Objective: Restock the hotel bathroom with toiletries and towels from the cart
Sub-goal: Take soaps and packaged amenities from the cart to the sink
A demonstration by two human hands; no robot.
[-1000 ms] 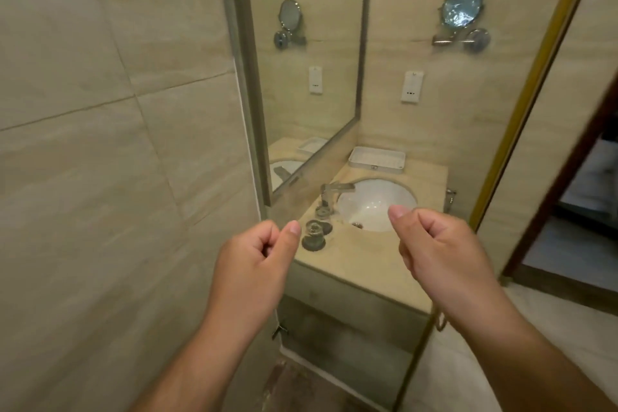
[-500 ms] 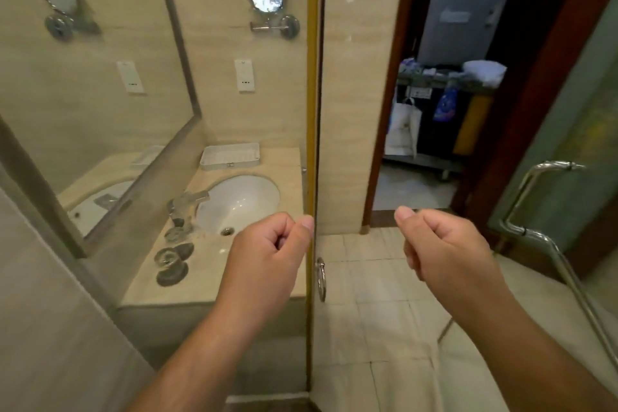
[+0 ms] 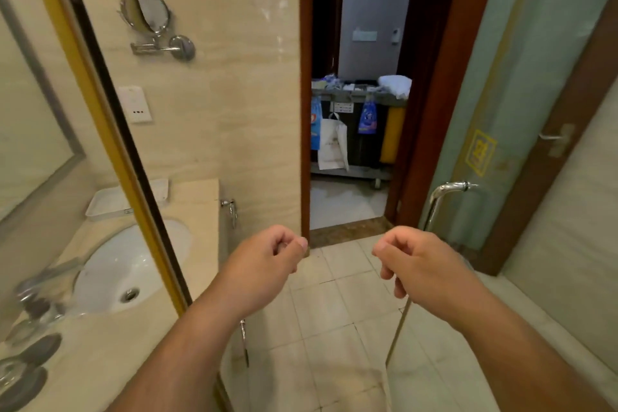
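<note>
Both hands are raised in the lower middle of the frame, above the tiled floor [image 3: 334, 328]. The left hand [image 3: 267, 257] has its fingers curled in, with the thumb lying on the forefinger. Its grip is closed and has nothing in it. The right hand [image 3: 418, 261] is curled in the same way, and its grip is also closed with nothing inside. The two hands are near each other but they do not touch.

The cart [image 3: 354, 100] stands in the upper middle of the frame, outside the room, and is seen through the open doorway with the brown frame [image 3: 305, 94]. It is well apart from the hands. A white towel [image 3: 396, 84] lies on the right end of its top. A white paper bag [image 3: 331, 147] and a blue pouch [image 3: 368, 117] hang on its front, and a yellow bag [image 3: 393, 134] is at its right side. The small things on top are too blurred to name.

At the lower left, the stone bench [image 3: 194, 197] holds an oval white sink [image 3: 133, 264]. A white tray [image 3: 107, 206] lies on the bench behind the sink, against the wall. A yellow-edged glass panel [image 3: 110, 150] crosses in front of them. A round mirror [image 3: 147, 10] is on the wall at the upper left. A chrome door handle [image 3: 441, 197] is at the right.
</note>
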